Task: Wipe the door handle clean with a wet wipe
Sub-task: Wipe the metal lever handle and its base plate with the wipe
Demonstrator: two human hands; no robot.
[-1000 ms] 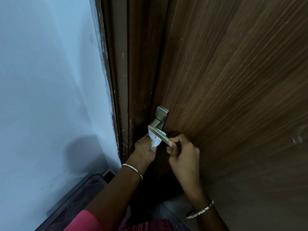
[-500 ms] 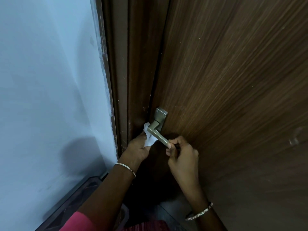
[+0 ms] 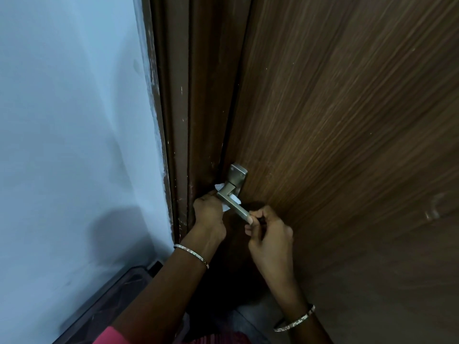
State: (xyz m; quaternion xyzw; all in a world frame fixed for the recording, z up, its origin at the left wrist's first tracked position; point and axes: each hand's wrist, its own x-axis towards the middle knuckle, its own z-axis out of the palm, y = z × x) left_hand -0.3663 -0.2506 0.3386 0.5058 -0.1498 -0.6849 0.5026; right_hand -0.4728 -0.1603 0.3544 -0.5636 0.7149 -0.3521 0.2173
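A metal lever door handle (image 3: 232, 198) sticks out from a square plate on the brown wooden door (image 3: 347, 120). My left hand (image 3: 208, 212) holds a white wet wipe (image 3: 227, 206) against the underside of the lever near its bend; bits of the wipe show on both sides of the lever. My right hand (image 3: 269, 235) pinches the free end of the lever between thumb and fingers. Most of the wipe is hidden by the lever and my left hand.
The dark brown door frame (image 3: 183, 120) stands just left of the handle, with a pale blue wall (image 3: 74, 120) beyond it. A dark skirting strip (image 3: 104, 294) runs along the wall's foot. Both wrists wear thin bangles.
My left hand has slid the wipe up along the lever toward the bend by the plate. My right hand has kept its hold on the lever's end.
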